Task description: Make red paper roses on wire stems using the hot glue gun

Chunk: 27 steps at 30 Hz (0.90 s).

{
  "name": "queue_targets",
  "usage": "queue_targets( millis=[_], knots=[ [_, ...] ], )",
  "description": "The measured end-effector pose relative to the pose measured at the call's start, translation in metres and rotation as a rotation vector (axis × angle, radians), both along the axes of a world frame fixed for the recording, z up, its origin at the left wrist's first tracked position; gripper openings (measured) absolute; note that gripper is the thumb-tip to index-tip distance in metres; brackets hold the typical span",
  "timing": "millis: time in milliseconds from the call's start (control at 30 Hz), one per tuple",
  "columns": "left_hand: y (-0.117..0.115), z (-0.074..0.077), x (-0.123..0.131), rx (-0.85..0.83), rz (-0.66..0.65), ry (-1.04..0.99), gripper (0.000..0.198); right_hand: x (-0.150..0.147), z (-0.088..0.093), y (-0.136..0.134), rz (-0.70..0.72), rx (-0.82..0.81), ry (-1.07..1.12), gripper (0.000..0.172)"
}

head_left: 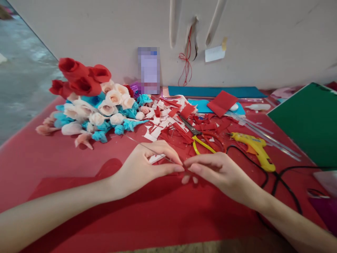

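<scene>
My left hand (151,163) is closed in a pinch on a thin dark wire (147,148), which slants up and left over the back of the hand. Close beside it, my right hand (210,168) has its thumb and forefinger pressed together near the same end of the wire; what lies between those fingertips is too small to make out. Both hands are above a large red sheet (158,225) on the red table. Just beyond them are orange-and-yellow-handled pliers (202,144) and dark-bladed scissors (188,124) among paper scraps (160,119).
Crepe-paper flowers (89,109) in red, white, blue and pink are heaped at the left. A yellow glue gun (254,147) with a black cord lies at the right, by clear glue sticks (273,137). Behind are a phone (149,72) and a green board (308,123).
</scene>
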State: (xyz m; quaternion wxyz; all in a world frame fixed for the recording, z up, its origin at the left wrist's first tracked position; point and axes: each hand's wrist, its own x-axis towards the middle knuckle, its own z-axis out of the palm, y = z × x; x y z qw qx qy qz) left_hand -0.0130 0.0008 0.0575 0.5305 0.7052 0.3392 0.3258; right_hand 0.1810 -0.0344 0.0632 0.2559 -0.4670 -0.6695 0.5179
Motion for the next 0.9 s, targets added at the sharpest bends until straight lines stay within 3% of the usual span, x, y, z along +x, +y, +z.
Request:
queue_targets(
  millis=[67, 233, 400, 500, 633, 767, 833, 900],
  knots=[
    [-0.001, 0.000, 0.001, 0.032, -0.012, -0.001, 0.005, -0.004, 0.003, -0.006, 0.022, -0.050, 0.004, 0.023],
    [0.000, 0.003, 0.000, 0.029, -0.002, 0.040, 0.004, -0.006, 0.002, -0.007, -0.026, 0.045, -0.050, 0.024],
    [0.006, 0.004, -0.005, 0.024, 0.119, 0.012, 0.016, 0.001, -0.001, 0.000, -0.072, 0.053, 0.004, 0.019],
    [0.008, -0.001, -0.007, -0.006, 0.153, -0.088, 0.017, 0.007, 0.000, 0.003, -0.181, 0.032, 0.072, 0.012],
    [0.005, -0.007, -0.008, -0.044, 0.080, -0.213, 0.016, 0.013, 0.000, 0.004, -0.326, 0.032, 0.237, 0.006],
    [0.000, -0.008, -0.008, -0.030, -0.091, -0.177, 0.033, 0.013, 0.000, 0.005, -0.413, 0.008, 0.517, 0.002],
    [-0.001, -0.009, -0.007, 0.069, -0.169, -0.104, 0.045, 0.013, 0.000, 0.006, -0.456, 0.000, 0.641, 0.003],
    [0.001, -0.012, -0.006, 0.274, -0.175, 0.052, 0.045, 0.015, 0.002, 0.008, -0.496, 0.025, 0.703, 0.007]
  ],
)
